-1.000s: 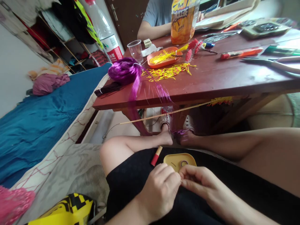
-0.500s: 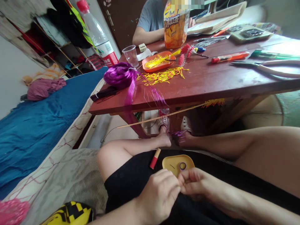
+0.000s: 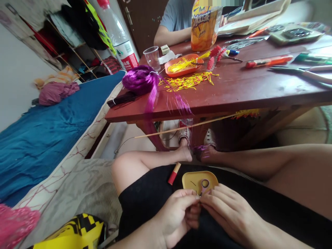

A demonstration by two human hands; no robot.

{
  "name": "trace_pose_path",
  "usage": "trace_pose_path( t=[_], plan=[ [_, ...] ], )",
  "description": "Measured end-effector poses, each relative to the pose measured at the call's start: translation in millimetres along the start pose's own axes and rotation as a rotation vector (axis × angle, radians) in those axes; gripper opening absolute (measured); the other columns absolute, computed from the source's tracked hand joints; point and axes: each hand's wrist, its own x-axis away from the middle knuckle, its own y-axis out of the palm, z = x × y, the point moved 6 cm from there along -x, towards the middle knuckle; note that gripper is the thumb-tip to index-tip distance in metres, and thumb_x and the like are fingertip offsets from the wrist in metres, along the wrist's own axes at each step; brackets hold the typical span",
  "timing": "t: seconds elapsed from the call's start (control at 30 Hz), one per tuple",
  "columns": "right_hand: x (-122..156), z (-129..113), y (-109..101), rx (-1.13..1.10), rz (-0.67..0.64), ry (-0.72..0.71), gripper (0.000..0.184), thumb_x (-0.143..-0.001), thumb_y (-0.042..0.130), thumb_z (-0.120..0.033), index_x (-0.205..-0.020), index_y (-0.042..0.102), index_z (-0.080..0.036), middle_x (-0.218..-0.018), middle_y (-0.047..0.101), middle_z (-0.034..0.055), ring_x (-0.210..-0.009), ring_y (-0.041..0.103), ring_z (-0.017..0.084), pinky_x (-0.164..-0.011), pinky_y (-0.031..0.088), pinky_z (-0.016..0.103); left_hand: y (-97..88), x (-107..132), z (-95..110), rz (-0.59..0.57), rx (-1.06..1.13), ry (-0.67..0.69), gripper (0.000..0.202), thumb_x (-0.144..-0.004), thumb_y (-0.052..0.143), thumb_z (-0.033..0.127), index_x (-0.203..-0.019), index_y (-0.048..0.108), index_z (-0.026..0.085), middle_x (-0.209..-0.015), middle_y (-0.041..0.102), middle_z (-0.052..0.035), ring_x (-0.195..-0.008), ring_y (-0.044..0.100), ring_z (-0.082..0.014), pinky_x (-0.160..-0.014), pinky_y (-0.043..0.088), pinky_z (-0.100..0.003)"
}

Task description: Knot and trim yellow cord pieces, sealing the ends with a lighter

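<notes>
Over my lap, my left hand (image 3: 180, 214) and my right hand (image 3: 228, 211) meet at the fingertips. Both are closed in a pinch on something too small to make out. Just beyond them a yellow tray (image 3: 190, 176) lies on the black cloth over my lap. A small pair of scissors (image 3: 204, 183) with a dark ring handle rests in it, partly hidden by my fingers, beside a short dark piece. Left of the tray is a small red and tan tube (image 3: 174, 174).
A red-brown table (image 3: 228, 90) ahead carries purple strands (image 3: 140, 79), an orange dish (image 3: 171, 71) of yellow strands, pliers (image 3: 298, 70), a tea bottle (image 3: 203, 27) and a clear cup (image 3: 152, 58). A thin stick (image 3: 181, 126) spans below its edge. Another person's arm (image 3: 171, 36) rests at the far side.
My hands have turned: the left palm now faces more inward and the right shows its back. More of the scissors shows in the tray. The camera view has shifted slightly.
</notes>
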Motion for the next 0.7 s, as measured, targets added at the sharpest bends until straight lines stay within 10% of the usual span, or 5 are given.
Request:
trace_pose_path(
  t=[0.2, 0.53, 0.7],
  plan=[
    [4.2, 7.3, 4.2, -0.126, -0.024, 0.148, 0.023, -0.091, 0.035, -0.014, -0.082, 0.056, -0.018, -0.068, 0.06, 0.0038, -0.06, 0.054, 0.015, -0.058, 0.043, 0.027, 0.2, 0.0, 1.9, 0.036, -0.136, 0.104, 0.029, -0.063, 0.065, 0.031, -0.061, 0.039, 0.018, -0.051, 0.031, 0.0081, -0.046, 0.02, -0.0052, -0.046, 0.012, -0.021],
    [9.7, 23.0, 26.1, -1.106, -0.183, 1.046, 0.028, -0.075, 0.06, -0.043, -0.069, 0.048, -0.018, -0.065, 0.043, -0.0035, -0.063, 0.038, 0.012, -0.061, 0.034, 0.024, 25.3, 35.3, 40.7, 0.054, -1.393, 1.126, 0.022, -0.086, 0.036, 0.013, -0.067, 0.045, 0.018, -0.065, 0.046, -0.0007, -0.062, 0.042, -0.0136, -0.06, 0.034, -0.025],
    [15.3, 22.2, 32.3, -1.359, -0.246, 1.221, 0.023, -0.066, 0.067, -0.033, -0.07, 0.052, -0.016, -0.061, 0.04, -0.0054, -0.057, 0.03, 0.009, -0.054, 0.026, 0.021, 27.9, 36.9, 40.4, -0.055, -1.524, 1.217, 0.024, -0.086, 0.037, 0.012, -0.067, 0.05, 0.016, -0.062, 0.047, -0.0011, -0.06, 0.039, -0.0136, -0.057, 0.035, -0.025]
  ],
)
